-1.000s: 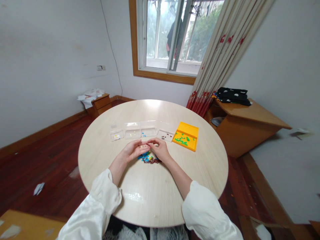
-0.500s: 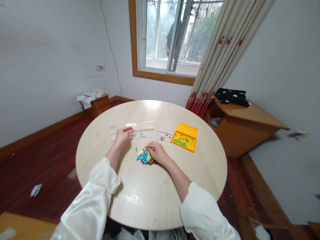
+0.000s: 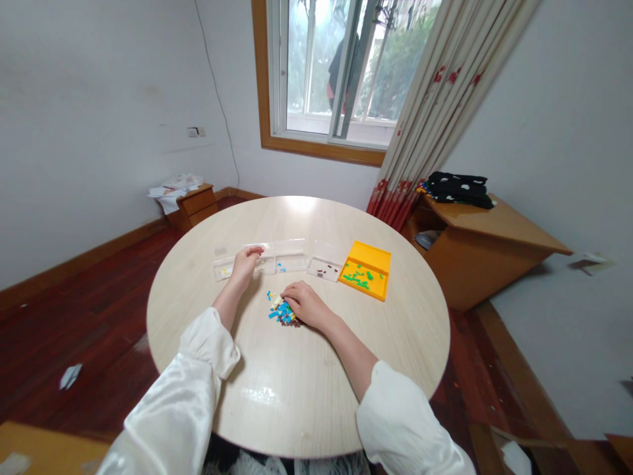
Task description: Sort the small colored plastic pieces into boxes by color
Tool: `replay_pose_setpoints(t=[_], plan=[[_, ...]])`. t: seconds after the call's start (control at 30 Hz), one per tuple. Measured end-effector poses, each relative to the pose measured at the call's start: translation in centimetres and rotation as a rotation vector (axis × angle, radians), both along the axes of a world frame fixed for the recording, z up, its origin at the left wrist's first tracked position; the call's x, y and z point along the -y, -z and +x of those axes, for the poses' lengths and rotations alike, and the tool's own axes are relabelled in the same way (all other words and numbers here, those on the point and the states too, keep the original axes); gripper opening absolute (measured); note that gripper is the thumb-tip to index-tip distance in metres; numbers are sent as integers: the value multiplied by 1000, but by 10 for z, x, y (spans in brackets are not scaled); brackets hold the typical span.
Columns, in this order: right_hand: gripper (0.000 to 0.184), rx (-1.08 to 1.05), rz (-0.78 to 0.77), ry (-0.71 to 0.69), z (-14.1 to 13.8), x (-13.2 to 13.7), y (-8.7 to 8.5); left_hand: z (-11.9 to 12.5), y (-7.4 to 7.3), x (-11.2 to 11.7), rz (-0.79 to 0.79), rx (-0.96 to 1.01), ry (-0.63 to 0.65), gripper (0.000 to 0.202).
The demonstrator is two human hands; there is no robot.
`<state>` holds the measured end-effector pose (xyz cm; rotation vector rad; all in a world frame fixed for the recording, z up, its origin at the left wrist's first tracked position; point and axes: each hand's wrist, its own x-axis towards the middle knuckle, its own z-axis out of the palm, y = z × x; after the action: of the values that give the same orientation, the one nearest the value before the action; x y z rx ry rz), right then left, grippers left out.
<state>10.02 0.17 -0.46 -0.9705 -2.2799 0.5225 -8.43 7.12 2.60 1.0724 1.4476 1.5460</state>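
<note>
Small building bricks in blue, yellow, cream and brown form a pile [image 3: 279,313] on the round table. My right hand [image 3: 307,305] rests at the pile's right side, fingers curled down and closed onto the bricks; what its fingertips pinch is hidden. Above the clear plastic boxes at the back left hovers my left hand [image 3: 245,264], its fingers drawn together, and I cannot make out what is in them. A clear box [image 3: 291,268] with a few blue bricks stands to its right. Farther right are a clear box [image 3: 323,276] of brown bricks and a yellow box [image 3: 382,290] of green bricks.
The table [image 3: 281,396] has a pale wood top. Behind it are a window [image 3: 321,66] and a long curtain [image 3: 445,86]. A wooden desk [image 3: 499,231] with folded dark cloth [image 3: 457,189] stands right, a small cabinet [image 3: 198,201] with papers left.
My left hand's fingers have drawn closer together above the boxes. My right hand has shifted slightly left and over the pile.
</note>
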Motion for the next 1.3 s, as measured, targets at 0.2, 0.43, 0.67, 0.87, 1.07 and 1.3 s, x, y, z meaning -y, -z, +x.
replay_pose_setpoints(t=[0.2,0.43,0.67,0.87,1.07,1.3], plan=[[18,-33,-34,65,1,-1,0,4,-10,11,12,-66,11,14],[17,-272,-116,218,0,-1,-3,14,-12,44,-8,-132,201,8],[10,-549,-112,246,2,-3,-5,40,-4,66,-106,94,474,22],[9,-535,-73,266,3,1,-11,47,-4,75,-154,190,495,30],[11,-489,-38,229,2,2,-11,42,1,66,-96,149,450,29],[21,-310,-73,298,5,-8,6,31,-4,21,12,-238,258,5]])
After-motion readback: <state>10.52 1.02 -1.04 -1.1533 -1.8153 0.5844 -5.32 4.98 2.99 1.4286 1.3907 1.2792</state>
